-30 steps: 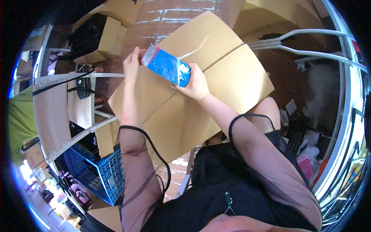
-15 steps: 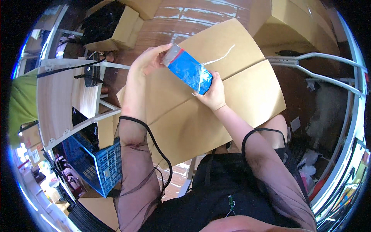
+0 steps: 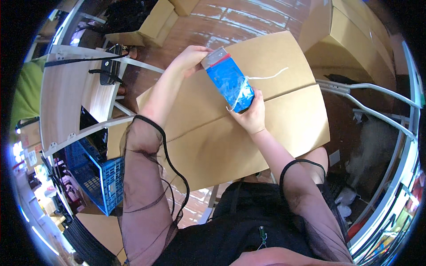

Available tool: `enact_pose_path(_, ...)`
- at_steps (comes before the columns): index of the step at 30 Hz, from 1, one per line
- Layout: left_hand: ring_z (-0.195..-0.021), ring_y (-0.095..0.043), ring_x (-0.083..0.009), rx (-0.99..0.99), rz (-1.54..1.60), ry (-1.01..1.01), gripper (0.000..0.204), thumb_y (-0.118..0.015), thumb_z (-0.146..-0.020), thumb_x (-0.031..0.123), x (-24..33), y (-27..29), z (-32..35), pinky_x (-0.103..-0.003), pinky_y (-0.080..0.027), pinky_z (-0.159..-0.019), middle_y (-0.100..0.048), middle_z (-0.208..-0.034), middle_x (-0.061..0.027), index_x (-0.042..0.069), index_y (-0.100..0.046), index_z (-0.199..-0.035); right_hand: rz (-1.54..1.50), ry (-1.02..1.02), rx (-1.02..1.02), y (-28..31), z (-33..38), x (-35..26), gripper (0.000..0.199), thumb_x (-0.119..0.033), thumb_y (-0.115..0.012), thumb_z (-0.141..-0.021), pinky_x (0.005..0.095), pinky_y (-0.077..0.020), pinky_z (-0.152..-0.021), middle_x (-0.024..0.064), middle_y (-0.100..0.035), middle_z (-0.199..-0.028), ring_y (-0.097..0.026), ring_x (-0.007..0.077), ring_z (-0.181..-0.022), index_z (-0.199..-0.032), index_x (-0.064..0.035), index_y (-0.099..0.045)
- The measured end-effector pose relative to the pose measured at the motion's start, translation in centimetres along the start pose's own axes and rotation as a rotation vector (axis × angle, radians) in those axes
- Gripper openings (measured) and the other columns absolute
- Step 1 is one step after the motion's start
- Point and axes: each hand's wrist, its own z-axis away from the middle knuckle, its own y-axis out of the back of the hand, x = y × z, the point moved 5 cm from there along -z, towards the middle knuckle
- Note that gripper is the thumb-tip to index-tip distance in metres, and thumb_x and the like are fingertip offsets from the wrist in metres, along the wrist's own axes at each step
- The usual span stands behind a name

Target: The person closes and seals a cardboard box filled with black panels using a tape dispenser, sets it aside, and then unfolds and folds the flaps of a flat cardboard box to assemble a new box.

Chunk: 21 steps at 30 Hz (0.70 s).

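Fingers of right hand closed round near end of blue pack, left hand half-curled at its far end, grip unclear; best keep loose white string untrapped.

Blue crate and green cloth
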Motion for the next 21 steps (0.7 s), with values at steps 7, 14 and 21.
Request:
enact_pose_path(7,-0.084,-0.063,-0.0155,0.015,0.004,0.027,0.026,-0.056,-0.084,0.005,0.6,0.5,0.5,-0.031,-0.052,-0.076,-0.066,-0.096,-0.0076,-0.001,-0.061,-0.109,-0.004,0.054,-0.007,0.5,-0.4,-0.4,0.083,-0.02,-0.083,-0.061,0.0409,-0.0476,-0.08,0.0181,-0.053,-0.112,-0.054,0.0349,-0.093,-0.127,-0.0012,-0.036)
enact_pose_path(14,-0.08,-0.063,-0.015,0.103,-0.032,-0.063,0.025,-0.06,-0.084,0.009,1.4,0.8,-0.7,-0.028,-0.05,-0.073,-0.068,-0.096,-0.0086,-0.003,-0.066,-0.105,-0.019,0.067,-0.084,0.3,-0.1,-0.5,0.091,-0.016,-0.08,-0.061,0.0408,-0.0478,-0.08,0.0191,-0.052,-0.113,-0.054,0.0348,-0.094,-0.135,-0.0005,-0.029)
enact_pose_path(21,-0.076,-0.061,-0.0128,0.509,-0.169,-0.362,0.022,-0.063,-0.082,0.008,6.1,13.4,-2.4,-0.025,-0.049,-0.069,-0.068,-0.087,-0.0068,-0.003,-0.067,-0.1,-0.077,0.182,-0.115,-0.2,-0.1,-2.2,0.096,-0.021,-0.081,-0.061,0.0412,-0.0488,-0.074,0.017,-0.052,-0.1,-0.055,0.0328,-0.087,-0.137,0.0003,-0.026)
